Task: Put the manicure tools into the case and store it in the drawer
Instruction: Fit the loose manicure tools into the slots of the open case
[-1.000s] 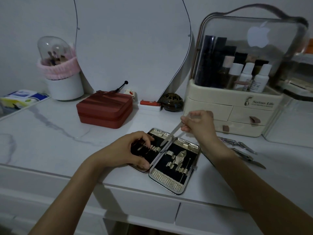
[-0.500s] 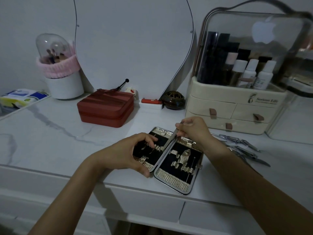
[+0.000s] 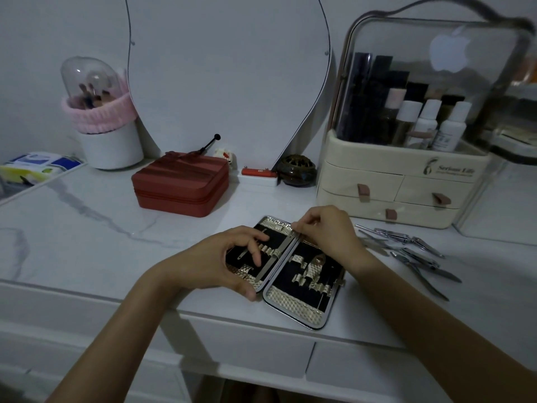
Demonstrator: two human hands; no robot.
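Seating a thin metal file (image 3: 273,257) into the left half of the open manicure case (image 3: 290,271), which lies flat at the front edge of the worktop (image 3: 87,228), above a shut drawer (image 3: 250,344). My right hand (image 3: 325,231) pinches the file's upper end by the hinge; my left hand (image 3: 220,263) curls round the case's left half, one finger pressing on the lining.

Risks as I judge them:
- File misses its elastic loop and sits on top, so the case won't close.
- Case sits close to the worktop edge; a hard push could tip it off.
- Loose tools (image 3: 412,251), clippers and nippers as far as I can tell, lie piled to the right; a forearm sweep could scatter them.

Readable text: cream organizer (image 3: 406,175) says "Serious Life", smaller line beneath unreadable. Apple logo sticker (image 3: 450,50) on its clear lid. Bottle labels too small.
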